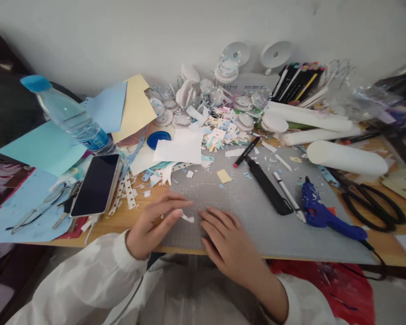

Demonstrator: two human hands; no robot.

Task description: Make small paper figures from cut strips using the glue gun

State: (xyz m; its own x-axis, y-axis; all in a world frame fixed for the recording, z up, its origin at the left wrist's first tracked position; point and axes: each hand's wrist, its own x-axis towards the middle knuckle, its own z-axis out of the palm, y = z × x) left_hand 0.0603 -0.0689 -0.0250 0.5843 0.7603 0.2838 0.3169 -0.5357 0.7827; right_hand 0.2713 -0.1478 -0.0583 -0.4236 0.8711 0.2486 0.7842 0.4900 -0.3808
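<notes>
My left hand [157, 221] hovers at the near edge of the grey cutting mat [257, 230], fingers stretched and thumb apart from them. Just past the thumb tip is a small torn white paper scrap [187, 218]; whether the thumb touches it I cannot tell. To the right, my right hand [228, 241] rests palm down on the mat, fingers extended and holding nothing visible. Beyond the hands lie a small yellow paper piece [223, 176], a white paper sheet [179, 150] with a torn edge, and a heap of small cut paper figures [221, 129].
A blue glue gun [325, 214], black scissors [375, 205], a white pen [288, 195] and a black knife-like tool [269, 187] lie right. On the left are a phone [96, 185] and a leaning water bottle [74, 119]. White rolls [347, 158] and markers [297, 83] sit farther back.
</notes>
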